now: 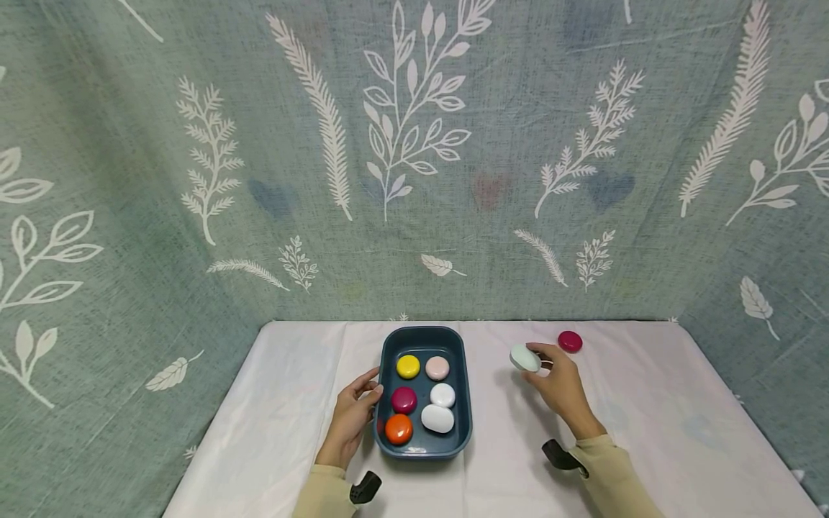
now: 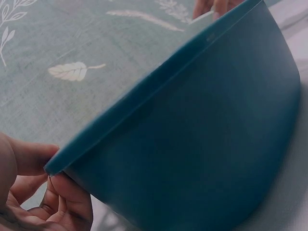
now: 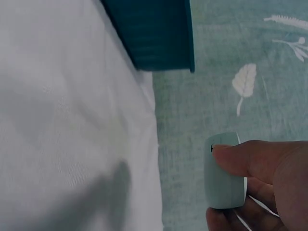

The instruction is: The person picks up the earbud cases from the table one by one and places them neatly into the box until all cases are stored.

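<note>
My left hand (image 1: pixel 352 421) pinches the left rim of a dark blue plastic tub (image 1: pixel 424 453), thumb above and fingers below the edge in the left wrist view. Inside the tub lie a yellow soap (image 1: pixel 408 367), a pale pink soap (image 1: pixel 437 368), a dark red soap (image 1: pixel 404 400), a round white soap (image 1: pixel 442 396), an oblong white soap (image 1: pixel 437 419) and an orange soap (image 1: pixel 398 429). To the right of the tub, my right hand (image 1: pixel 560 385) grips a pale green bar of soap (image 3: pixel 224 185) between thumb and fingers, raised over the cloth.
Another dark red soap (image 1: pixel 570 341) lies on the white cloth (image 1: pixel 499 460) just beyond my right hand. Leaf-patterned green fabric (image 1: pixel 414 273) stands as a wall behind the table and along both sides. Dark devices (image 1: pixel 365 488) are worn at both wrists.
</note>
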Tool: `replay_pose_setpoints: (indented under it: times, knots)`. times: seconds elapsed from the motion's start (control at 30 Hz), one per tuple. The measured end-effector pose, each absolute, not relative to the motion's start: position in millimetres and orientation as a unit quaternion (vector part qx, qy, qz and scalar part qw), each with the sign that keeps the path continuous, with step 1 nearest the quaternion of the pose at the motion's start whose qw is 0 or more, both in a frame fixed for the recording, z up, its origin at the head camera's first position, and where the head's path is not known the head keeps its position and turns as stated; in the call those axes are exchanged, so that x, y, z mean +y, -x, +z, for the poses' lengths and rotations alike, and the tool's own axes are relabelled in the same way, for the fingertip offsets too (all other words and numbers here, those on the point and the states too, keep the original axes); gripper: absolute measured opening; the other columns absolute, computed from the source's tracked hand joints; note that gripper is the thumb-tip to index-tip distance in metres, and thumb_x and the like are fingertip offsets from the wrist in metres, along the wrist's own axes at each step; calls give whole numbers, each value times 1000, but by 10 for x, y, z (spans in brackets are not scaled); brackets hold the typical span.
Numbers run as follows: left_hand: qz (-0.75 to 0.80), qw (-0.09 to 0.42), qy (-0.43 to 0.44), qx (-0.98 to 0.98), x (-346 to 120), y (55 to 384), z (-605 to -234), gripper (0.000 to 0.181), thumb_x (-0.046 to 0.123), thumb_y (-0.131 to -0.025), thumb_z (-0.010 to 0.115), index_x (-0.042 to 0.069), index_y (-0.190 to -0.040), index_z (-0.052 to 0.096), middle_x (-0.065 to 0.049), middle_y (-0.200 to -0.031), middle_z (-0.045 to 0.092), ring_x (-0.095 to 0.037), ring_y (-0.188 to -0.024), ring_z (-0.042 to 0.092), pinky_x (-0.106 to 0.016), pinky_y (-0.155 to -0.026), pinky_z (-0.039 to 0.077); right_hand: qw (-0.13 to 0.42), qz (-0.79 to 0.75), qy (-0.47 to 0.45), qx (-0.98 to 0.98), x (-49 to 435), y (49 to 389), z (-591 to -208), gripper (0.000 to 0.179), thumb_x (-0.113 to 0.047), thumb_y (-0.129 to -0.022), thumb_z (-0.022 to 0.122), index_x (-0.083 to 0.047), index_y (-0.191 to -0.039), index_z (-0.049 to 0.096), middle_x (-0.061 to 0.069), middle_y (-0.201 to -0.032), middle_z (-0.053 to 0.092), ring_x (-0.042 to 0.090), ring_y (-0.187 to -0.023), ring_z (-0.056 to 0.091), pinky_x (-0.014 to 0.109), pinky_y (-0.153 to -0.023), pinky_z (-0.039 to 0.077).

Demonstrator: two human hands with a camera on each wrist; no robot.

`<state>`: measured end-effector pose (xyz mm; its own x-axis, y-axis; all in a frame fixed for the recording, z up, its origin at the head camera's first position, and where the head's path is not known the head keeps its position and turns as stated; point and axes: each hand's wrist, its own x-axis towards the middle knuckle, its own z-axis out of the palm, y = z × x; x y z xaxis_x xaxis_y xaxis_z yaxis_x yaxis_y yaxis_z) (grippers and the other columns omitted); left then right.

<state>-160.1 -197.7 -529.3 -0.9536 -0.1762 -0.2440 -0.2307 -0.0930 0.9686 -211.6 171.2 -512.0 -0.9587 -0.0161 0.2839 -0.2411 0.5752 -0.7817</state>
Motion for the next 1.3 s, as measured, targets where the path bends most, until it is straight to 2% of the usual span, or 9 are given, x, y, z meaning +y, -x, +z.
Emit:
replay_pose_setpoints:
  times: [0.57, 0.9, 1.3]
  knots:
    - [726, 15, 149, 671, -1978, 1600, -5324, 47, 5, -104, 62, -2, -151, 55, -7, -111, 53, -14, -77, 50, -22, -63, 43, 108, 485, -96, -863, 1254, 2154, -5059, 53, 12, -80, 83, 8, -130, 65, 27, -130, 66, 44, -117, 66, 56, -101, 54]
    - [726, 15, 148, 671, -1982, 1603, -5324, 48, 5, -104, 62, -2, -151, 54, -7, -111, 53, -14, -76, 50, -22, -63, 44, 118, 497, -116, -852, 1029, 2163, -5005, 50, 13, -78, 84, 6, -125, 69, 24, -123, 69, 41, -111, 67, 56, -97, 56]
    - [727, 14, 145, 671, -1978, 1618, -5320, 47, 5, -104, 62, -2, -150, 55, -7, -111, 53, -12, -73, 50, -21, -62, 44, 93, 526, -137, -834, 774, 2175, -4948, 49, 13, -78, 84, 5, -124, 71, 20, -122, 69, 39, -112, 67, 54, -98, 56]
